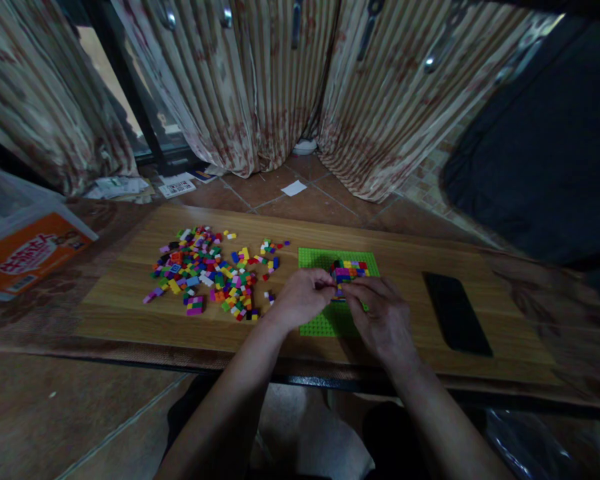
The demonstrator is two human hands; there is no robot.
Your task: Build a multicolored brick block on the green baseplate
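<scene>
Both hands on the multicoloured brick build (353, 270), which sits over the far right part of the green baseplate (317, 327), right of centre on the wooden board (125, 320). Left hand (303, 297) at the build's left side, thumb and fingertips drawn together; can't tell if a brick is pinched between them. Right hand (384, 317) comes over the near right side, fingers bent onto or just beside the build; contact and clamp hidden, can't tell. Main risks: uneven pressing from the left fingertips could tilt a brick or pop neighbours loose, more so if the right hand isn't bracing. Baseplate looks thin and could slide if pushed sideways. A small piece could slip from the left fingertips and get lost. Loose bricks (200, 260) spread on the left, a few just beside the left forearm, so a careless sweep could scatter them, maybe off the near edge. Black phone (457, 313) lies right of the right hand, apart; a wide elbow swing could knock it. Dim light makes misalignment easy to miss.
</scene>
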